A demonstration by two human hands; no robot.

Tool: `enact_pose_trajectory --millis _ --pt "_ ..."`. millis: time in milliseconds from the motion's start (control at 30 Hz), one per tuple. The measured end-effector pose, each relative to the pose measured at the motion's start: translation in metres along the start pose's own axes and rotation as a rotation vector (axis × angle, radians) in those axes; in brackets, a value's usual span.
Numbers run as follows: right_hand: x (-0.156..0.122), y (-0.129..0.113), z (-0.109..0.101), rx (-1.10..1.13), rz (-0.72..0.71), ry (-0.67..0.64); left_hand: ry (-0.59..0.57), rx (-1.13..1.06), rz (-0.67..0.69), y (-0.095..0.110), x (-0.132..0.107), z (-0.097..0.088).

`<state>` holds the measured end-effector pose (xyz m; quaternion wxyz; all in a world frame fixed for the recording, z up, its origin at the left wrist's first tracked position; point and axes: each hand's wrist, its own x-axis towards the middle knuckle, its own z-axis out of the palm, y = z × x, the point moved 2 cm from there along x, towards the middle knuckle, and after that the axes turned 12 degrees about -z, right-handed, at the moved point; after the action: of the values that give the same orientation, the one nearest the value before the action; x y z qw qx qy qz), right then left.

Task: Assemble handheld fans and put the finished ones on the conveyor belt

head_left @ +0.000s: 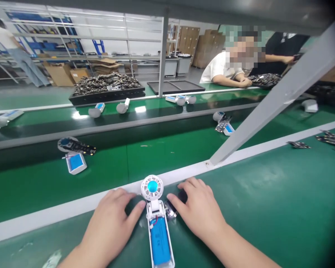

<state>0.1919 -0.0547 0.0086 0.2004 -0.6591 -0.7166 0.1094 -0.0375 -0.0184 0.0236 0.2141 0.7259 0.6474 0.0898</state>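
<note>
So far, white fan (152,188) has back open, blue battery (160,241) exposed; left hand (108,223), right hand (197,208) open beside it, gripping nothing.

Bright, even light from above fills the scene, leaving white glare patches on the glossy green conveyor belt (162,109) and soft, faint shadows beneath the left hand (108,223) and right hand (197,210); wide-angle distortion bends the view toward the edges and stretches the grey metal strut (276,93), the right-hand corners fall dark, and distant detail turns soft
</note>
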Motion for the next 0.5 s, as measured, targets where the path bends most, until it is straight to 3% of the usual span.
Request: enact_pose_trajectory --millis 100,267,500 --pt "-0.002 -0.001 -0.005 0.013 -0.067 -0.038 -0.03 -0.036 0.019 0.006 -0.007 0.004" --pt "-0.006 -0.001 -0.016 0.105 -0.199 -0.231 -0.08 -0.191 -0.059 0.021 -0.003 0.008" --pt "-0.006 -0.005 -0.02 0.093 -0.165 -0.357 -0.099 -0.286 -0.158 0.024 -0.006 0.009"
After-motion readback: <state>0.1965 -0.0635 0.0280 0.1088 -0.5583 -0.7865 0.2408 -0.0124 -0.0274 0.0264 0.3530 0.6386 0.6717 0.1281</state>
